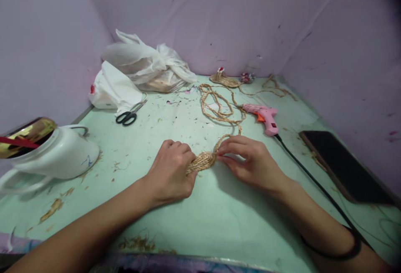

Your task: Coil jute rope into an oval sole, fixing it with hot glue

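Observation:
My left hand [175, 170] is closed around a flat coiled piece of straw-coloured braided rope [203, 161], whose rounded end shows past my fingers; the rest is hidden under the hand. At that rounded end my right hand [247, 158] pinches the braided cord [219, 142] between thumb and fingertips. The cord runs from the coiled piece up to a loose heap of loops [216, 105] farther back. To the right of the loops lies a pink glue gun [263, 116] with an orange trigger, its nozzle touching or close to the rope.
Black-handled scissors [127, 117] lie by a white paper roll [114, 89] and a tied plastic bag [147, 64]. A white mug [65, 151] stands left. A phone [347, 166] and the black cable [310, 172] are right. A small woven slipper [224, 80] sits by the wall.

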Motion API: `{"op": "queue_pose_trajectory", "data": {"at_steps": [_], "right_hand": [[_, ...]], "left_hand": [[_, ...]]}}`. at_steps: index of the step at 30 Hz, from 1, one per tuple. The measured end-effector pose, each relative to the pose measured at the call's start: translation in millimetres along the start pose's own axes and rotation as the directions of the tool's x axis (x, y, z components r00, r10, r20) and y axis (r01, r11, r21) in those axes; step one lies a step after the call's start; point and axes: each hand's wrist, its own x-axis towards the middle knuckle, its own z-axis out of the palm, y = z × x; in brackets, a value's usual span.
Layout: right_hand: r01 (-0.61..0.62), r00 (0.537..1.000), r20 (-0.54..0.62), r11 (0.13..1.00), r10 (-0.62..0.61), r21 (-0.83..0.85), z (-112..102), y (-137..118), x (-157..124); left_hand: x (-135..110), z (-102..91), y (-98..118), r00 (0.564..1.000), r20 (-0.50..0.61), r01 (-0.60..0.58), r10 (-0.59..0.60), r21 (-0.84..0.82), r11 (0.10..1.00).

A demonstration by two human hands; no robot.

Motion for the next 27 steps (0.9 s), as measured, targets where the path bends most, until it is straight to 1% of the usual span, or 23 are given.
{"op": "queue_pose_trajectory", "data": {"at_steps": [2, 4, 8, 12, 15, 19, 20, 22, 24, 25, 27], "right_hand": [[-0.028, 0.998, 0.06, 0.999, 0.027, 0.017, -2, 6, -2], [-0.003, 0.994, 0.111, 0.999, -0.001, 0.033, 1, 10, -3], [0.057, 0.992, 0.107, 0.998, -0.06, 0.028, 13, 15, -3], [0.063, 0.993, 0.105, 0.998, -0.06, -0.024, 20, 13, -3], [0.055, 0.992, 0.112, 0.997, -0.049, -0.06, 19, 11, -1], [-0.011, 0.987, 0.163, 1.0, 0.013, -0.012, 11, 9, 2], [-0.016, 0.987, 0.161, 1.0, 0.017, -0.005, 9, 9, 2], [0.032, 0.993, 0.116, 0.999, -0.03, -0.012, 6, 7, 2], [0.129, 0.989, 0.072, 0.991, -0.126, -0.043, 7, 4, 2], [0.18, 0.981, 0.077, 0.982, -0.176, -0.061, 9, 1, 3], [0.245, 0.964, 0.131, 0.964, -0.231, -0.103, 16, -5, 4]], "left_hand": [[1, 2.0, 0, 1.0, -0.005, 0.007, -0.008, -0.015, 1.0], [2, 3.8, 0, 0.999, -0.016, 0.033, -0.033, -0.038, 0.999], [4, 6.5, 1, 0.996, -0.028, 0.084, -0.088, -0.111, 0.99], [6, 7.9, 1, 0.996, -0.036, 0.074, -0.08, -0.153, 0.985], [7, 8.1, 0, 0.996, -0.031, 0.075, -0.081, -0.16, 0.984], [4, 8.2, -1, 0.994, -0.025, 0.102, -0.107, -0.156, 0.982], [3, 8.3, -2, 0.993, -0.03, 0.108, -0.115, -0.159, 0.981], [2, 8.8, -3, 0.992, -0.043, 0.108, -0.117, -0.167, 0.98], [1, 9.1, -3, 0.994, -0.045, 0.092, -0.102, -0.175, 0.98], [1, 9.1, -2, 0.995, -0.044, 0.084, -0.093, -0.179, 0.98], [1, 8.8, -1, 0.996, -0.041, 0.074, -0.083, -0.179, 0.981]]}}
